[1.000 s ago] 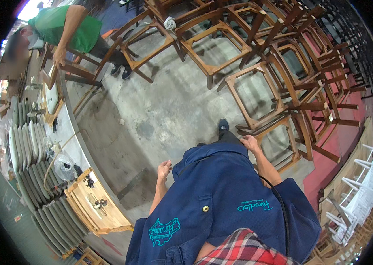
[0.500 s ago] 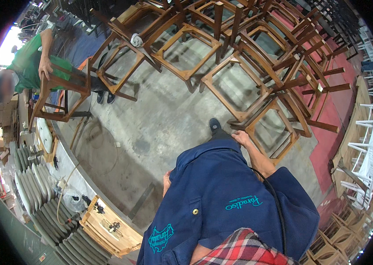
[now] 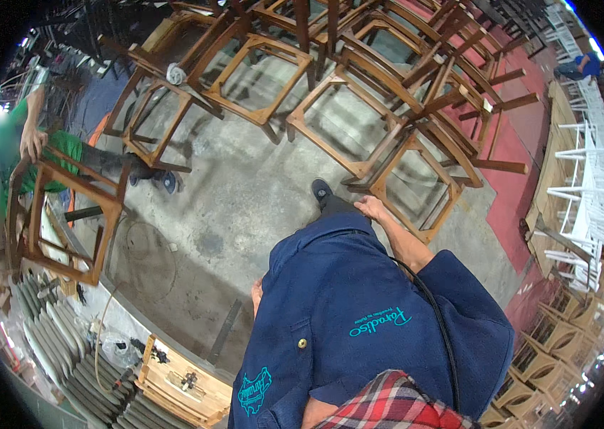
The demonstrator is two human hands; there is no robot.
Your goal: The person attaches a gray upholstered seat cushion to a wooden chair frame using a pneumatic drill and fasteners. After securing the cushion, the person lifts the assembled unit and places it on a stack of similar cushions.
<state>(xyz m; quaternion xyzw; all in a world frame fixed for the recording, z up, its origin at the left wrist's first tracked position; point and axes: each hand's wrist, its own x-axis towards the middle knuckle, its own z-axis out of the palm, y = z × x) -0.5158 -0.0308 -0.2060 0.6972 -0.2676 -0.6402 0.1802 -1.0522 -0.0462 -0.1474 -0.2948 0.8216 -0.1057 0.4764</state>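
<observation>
The concrete floor (image 3: pixel 245 193) is the biggest thing in view, grey and stained, with a red-painted strip (image 3: pixel 523 179) running along its right edge. Across its far side stands a dense crowd of bare wooden chair frames (image 3: pixel 359 79), brown, seatless and tangled leg over leg. The person looking down wears a dark blue work jacket (image 3: pixel 359 322) over a red plaid shirt (image 3: pixel 395 404), and a black cable (image 3: pixel 438 314) runs down the jacket's right side.

At the floor's left edge another person in green (image 3: pixel 37 154) holds a tilted chair frame (image 3: pixel 66 214) by its top rail. White chairs (image 3: pixel 588 186) are stacked beyond the red strip at the right edge. Grey curved seat panels (image 3: pixel 52 343) lie in rows at the near left corner, beside a pale wooden crate (image 3: pixel 184 386) holding small hardware.

The nearest chair frame (image 3: pixel 416 186) stands just ahead of the person, at the near fringe of the crowd. The right hand (image 3: pixel 372 208) reaches forward to it, fingers loosely curled at its near rail; whether it grips the wood or only touches it I cannot tell. The left hand (image 3: pixel 256 294) hangs at the jacket's left edge, mostly hidden, holding nothing visible. A black shoe (image 3: pixel 321 191) shows on the floor just left of the right hand.
</observation>
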